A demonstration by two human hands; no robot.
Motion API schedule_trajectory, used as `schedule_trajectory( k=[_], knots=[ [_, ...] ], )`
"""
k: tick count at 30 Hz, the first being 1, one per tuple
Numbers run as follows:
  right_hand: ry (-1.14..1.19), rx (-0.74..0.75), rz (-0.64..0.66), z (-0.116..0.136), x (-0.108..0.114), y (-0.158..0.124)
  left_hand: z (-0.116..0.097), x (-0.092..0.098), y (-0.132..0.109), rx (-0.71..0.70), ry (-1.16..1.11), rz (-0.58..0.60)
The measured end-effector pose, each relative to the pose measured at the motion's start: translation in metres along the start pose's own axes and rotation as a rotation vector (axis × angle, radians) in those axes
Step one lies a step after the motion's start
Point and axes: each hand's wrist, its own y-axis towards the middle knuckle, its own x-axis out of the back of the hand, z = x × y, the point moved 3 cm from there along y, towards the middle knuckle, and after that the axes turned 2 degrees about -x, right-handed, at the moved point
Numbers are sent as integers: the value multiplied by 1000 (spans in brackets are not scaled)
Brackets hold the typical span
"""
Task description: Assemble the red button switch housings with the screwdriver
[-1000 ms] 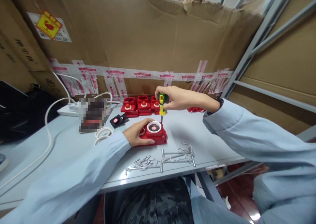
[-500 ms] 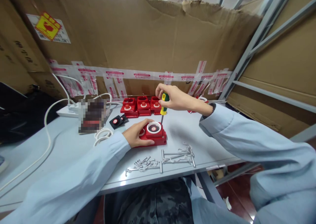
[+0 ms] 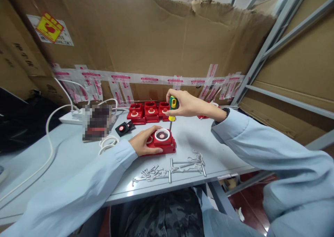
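My left hand [image 3: 144, 142] grips the left side of a red box [image 3: 167, 147] on the table, fingers behind it and thumb along its front. A white ring with a dark round centre sits on the box's top. Above it, my right hand [image 3: 180, 103] is closed around the green and yellow handle of a screwdriver [image 3: 172, 108]. The screwdriver stands nearly upright, its tip at the back right corner of the box; whether it meets a screw there I cannot tell.
Several red boxes [image 3: 152, 112] line the back of the table. Left of them lie black pieces [image 3: 124, 128], a white cable [image 3: 107, 142] and a power strip [image 3: 70, 118]. Loose screws [image 3: 151, 172] and metal T-shaped rods [image 3: 170, 171] lie near the front edge. A cardboard wall [image 3: 146, 38] stands behind.
My right hand's fingers have shifted around the screwdriver handle, and the handle has turned. My left hand and the red box have stayed in place.
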Motion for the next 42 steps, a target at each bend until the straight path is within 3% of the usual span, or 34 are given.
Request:
schedule_trajectory(
  k=[6,11,15,19,24,29,33,38,42],
  knots=[
    [127,-4,12,3,-4,0,-3,1,0,1,18,4],
    [61,-49,-105,-1,-2,-1,-3,1,0,3,26,9],
    [195,-29,-48,-2,-4,-2,-4,1,0,9,17,15],
    [143,-39,-146,-7,-5,-1,-4,1,0,19,21,9],
    [374,-10,-124,-14,-13,2,-1,0,0,35,-1,1],
    [244,-52,-225,-17,-11,0,-2,1,0,18,3,1],
    [281,-11,-120,-11,-9,-2,-4,1,0,20,4,7],
    [89,-78,-113,-2,1,-6,-5,2,0,6,9,1],
    [176,-60,8,1,1,-7,-4,1,0,9,6,5]
  ],
)
